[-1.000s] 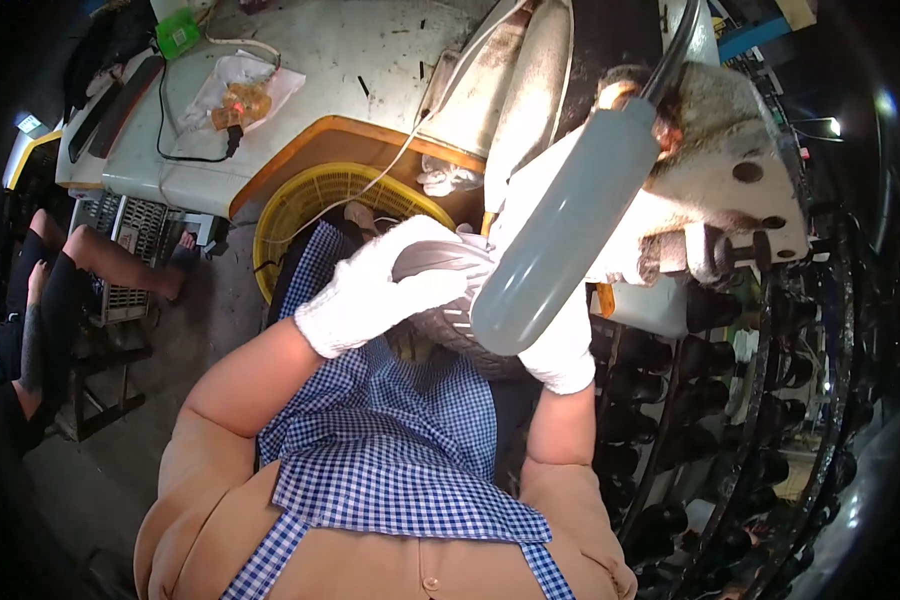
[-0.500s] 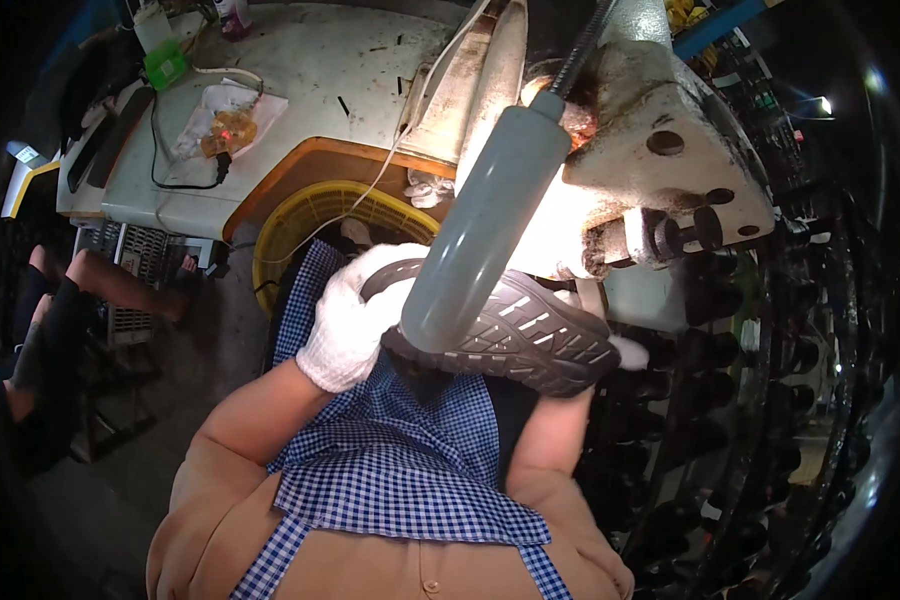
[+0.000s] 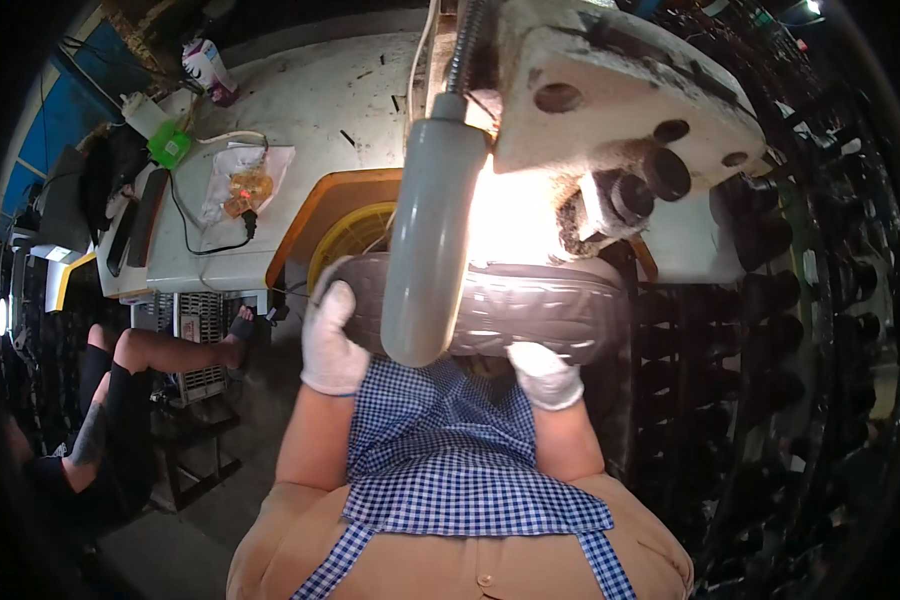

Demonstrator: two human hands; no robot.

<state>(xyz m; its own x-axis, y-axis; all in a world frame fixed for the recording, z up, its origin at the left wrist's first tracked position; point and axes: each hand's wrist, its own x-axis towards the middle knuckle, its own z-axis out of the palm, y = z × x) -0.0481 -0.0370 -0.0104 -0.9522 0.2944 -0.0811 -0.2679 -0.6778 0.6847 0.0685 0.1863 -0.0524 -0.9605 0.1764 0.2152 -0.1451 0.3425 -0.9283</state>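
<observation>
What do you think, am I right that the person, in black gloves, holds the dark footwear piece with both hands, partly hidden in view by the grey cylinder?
Not quite: the head view shows white gloves, not black. The left hand and right hand do hold the dark footwear piece, partly hidden by the grey cylinder.

I make out matt knit cloth over the left hand (image 3: 335,345) and right hand (image 3: 548,378), a glossy, rubber-like sole (image 3: 540,305) between, a smooth, shiny lamp (image 3: 425,250), rough, stained metal machine (image 3: 610,130) at one o'clock, smooth bench (image 3: 320,105) at eleven, woven apron (image 3: 480,480) at six.
</observation>
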